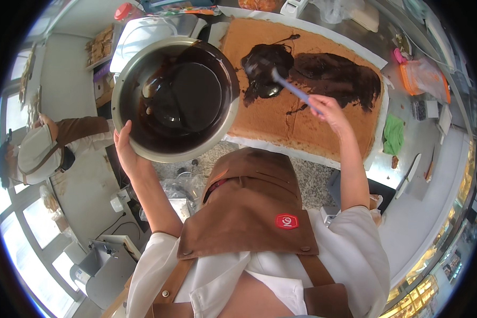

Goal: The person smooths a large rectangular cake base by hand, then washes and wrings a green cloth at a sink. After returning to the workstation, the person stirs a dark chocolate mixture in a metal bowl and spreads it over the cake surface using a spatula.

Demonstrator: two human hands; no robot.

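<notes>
My left hand (128, 153) grips the rim of a wide stainless steel mixing bowl (175, 157), tilted beside the cake. Dark chocolate sauce (198, 97) pools inside it and coats its walls. In my right hand (329, 111) is a spatula with a blue handle (296, 92); its blurred head lies in a thick dark mound (268, 65) on a large brown sheet cake (258, 123). To the right of that mound, a thinner dark layer (338, 79) covers part of the cake. White parchment paper (375, 59) sticks out around the cake's edges.
A kitchen scale (151, 33) stands behind the bowl. At right lie a green cloth (393, 135), a long knife (408, 176) and an orange-edged plastic bag (425, 79). Another person (39, 147) in a brown apron works at far left. A metal sink (99, 258) is at lower left.
</notes>
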